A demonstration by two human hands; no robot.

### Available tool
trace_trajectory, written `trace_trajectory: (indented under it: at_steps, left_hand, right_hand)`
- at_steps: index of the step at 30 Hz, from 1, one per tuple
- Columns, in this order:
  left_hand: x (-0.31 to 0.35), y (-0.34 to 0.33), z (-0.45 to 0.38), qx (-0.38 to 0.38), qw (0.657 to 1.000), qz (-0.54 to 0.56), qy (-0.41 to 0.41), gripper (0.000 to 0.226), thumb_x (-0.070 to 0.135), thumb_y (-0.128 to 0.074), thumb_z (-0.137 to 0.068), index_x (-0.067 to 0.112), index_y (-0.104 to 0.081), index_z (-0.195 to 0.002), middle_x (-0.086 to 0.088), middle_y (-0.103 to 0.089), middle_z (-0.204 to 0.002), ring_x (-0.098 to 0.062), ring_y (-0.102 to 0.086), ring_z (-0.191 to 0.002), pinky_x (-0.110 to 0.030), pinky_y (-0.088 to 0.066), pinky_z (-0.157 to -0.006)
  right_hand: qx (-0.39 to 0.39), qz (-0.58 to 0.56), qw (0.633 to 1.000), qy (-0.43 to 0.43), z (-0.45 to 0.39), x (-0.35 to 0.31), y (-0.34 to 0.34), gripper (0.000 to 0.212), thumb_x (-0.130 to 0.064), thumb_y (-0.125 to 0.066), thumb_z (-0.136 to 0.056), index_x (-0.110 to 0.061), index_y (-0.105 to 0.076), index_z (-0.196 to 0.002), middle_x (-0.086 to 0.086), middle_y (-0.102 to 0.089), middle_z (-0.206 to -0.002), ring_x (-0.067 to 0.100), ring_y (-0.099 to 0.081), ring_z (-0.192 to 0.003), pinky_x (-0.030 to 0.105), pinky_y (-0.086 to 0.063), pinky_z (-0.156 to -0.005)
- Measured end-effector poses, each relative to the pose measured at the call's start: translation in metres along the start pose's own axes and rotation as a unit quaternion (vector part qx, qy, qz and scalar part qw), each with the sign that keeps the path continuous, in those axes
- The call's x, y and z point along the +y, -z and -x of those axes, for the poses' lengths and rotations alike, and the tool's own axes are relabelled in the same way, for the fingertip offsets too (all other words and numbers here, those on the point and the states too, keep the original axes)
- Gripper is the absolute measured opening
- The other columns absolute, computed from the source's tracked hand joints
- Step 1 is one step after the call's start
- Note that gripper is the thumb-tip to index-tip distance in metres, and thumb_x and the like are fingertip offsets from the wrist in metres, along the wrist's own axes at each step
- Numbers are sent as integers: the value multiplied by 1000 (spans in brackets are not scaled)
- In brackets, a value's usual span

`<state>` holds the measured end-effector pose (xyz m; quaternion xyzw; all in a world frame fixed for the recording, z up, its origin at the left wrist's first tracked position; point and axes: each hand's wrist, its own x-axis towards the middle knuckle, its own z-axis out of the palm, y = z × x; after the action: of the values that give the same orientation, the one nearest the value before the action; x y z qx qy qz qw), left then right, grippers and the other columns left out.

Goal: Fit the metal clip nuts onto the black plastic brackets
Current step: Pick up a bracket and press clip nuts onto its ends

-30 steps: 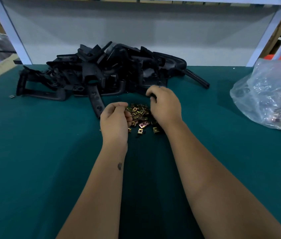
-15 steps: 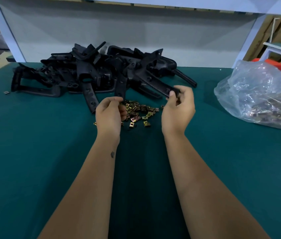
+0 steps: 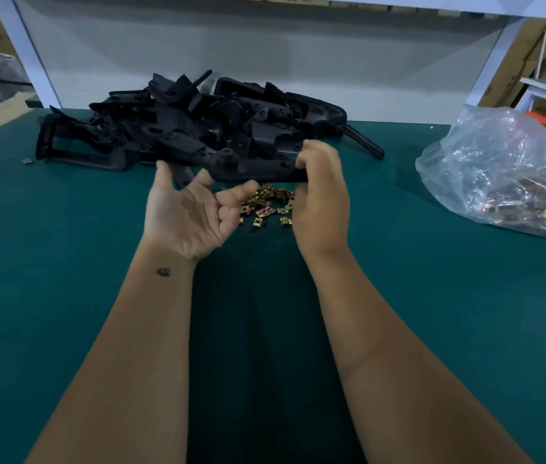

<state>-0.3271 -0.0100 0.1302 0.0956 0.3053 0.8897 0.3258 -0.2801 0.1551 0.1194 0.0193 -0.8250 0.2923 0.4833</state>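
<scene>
Presently black bracket [image 3: 248, 169] held above clip nut pile [image 3: 266, 205], right hand [image 3: 322, 192] gripping its right end. Left hand [image 3: 188, 209] palm-up, fingers loosely spread, holding nothing visible. Bracket judged rigid, light; grip both ends. Nuts small, slippery; pinch individually.

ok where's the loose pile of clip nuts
In the head view, the clip nuts lie mid-table on the green mat, between the two hands, just below the held bracket.

Factory assembly bench: green mat [image 3: 64, 296], heaped black brackets [image 3: 178, 128], bagged clip nuts [image 3: 506, 182], cartons [image 3: 512, 72].
</scene>
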Motion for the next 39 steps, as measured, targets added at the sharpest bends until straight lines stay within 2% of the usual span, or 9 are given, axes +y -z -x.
trace_trajectory:
  at_steps: [3,6,10,14,16,19,22,34,39]
  left_hand:
    - [0,-4,-2,12,1000,-8,14,43,43,-43,-90,9,-70,-88,-15,-68,-89,-12,-59,-53,-17,-52,-47]
    - [-2,-4,-11,84,993,39,-70,25,18,-38,-101,14,-53,-121,-11,-65,-86,-11,-55,-54,-16,-49,-49]
    - [-1,3,-20,202,958,-75,-191,58,-3,-36,-101,42,-29,-137,-12,-62,-100,-12,-56,-61,-22,-49,-52]
    - [-1,8,-28,250,936,-127,-214,83,-4,-52,-96,41,-11,-153,-4,-65,-113,-9,-67,-70,-27,-56,-61]
    - [-5,9,-32,250,932,-166,-204,64,-1,-51,-98,27,-27,-151,8,-72,-100,-10,-69,-85,-27,-56,-63]
    - [-11,7,-34,223,935,-204,-187,29,0,-46,-100,12,-61,-121,4,-74,-96,-11,-70,-87,-24,-55,-63]
    - [-16,4,-34,220,933,-195,-208,26,-1,-44,-100,17,-61,-106,5,-73,-86,-10,-71,-81,-27,-56,-66]
    - [-30,-5,-42,240,949,-69,-195,23,2,-43,-102,17,-53,-117,-3,-69,-99,-17,-70,-85,-36,-60,-73]
    - [-39,-13,-45,249,954,-34,-161,14,1,-45,-101,14,-48,-107,-8,-64,-102,-20,-65,-85,-31,-57,-58]
  right_hand:
    - [-28,14,994,-103,-4,4,-2,41,0,-53,-93,-13,-48,-131,3,-50,-133,11,-57,-101,31,-51,-77]
    - [-60,17,987,-148,-1,7,-4,27,-12,-54,-94,-20,-50,-120,-9,-55,-108,4,-53,-72,28,-42,-61]
    - [-203,111,968,-93,3,3,-9,17,-29,-53,-88,-16,-56,-79,-5,-56,-69,17,-51,-62,29,-37,-52]
    - [-296,182,935,-71,5,-3,-17,26,-41,-56,-83,-18,-52,-71,-8,-49,-72,16,-44,-62,26,-25,-49]
    - [-306,189,930,-70,5,-1,-18,24,-39,-58,-83,-16,-56,-78,-5,-50,-81,19,-47,-73,28,-28,-52]
    - [-293,198,934,-51,5,-3,-19,26,-40,-59,-85,-14,-60,-84,-2,-52,-88,23,-53,-84,30,-32,-61]
    - [-278,199,938,-52,5,-5,-19,34,-47,-62,-86,-13,-62,-91,3,-60,-95,26,-56,-90,31,-36,-66]
    - [-267,170,945,-80,4,-1,-21,22,-27,-55,-92,-7,-63,-86,3,-58,-90,21,-50,-80,30,-34,-61]
    - [-107,-151,938,-293,-3,2,-16,14,-15,-62,-91,-16,-69,-79,-7,-66,-69,4,-61,-61,17,-46,-57]
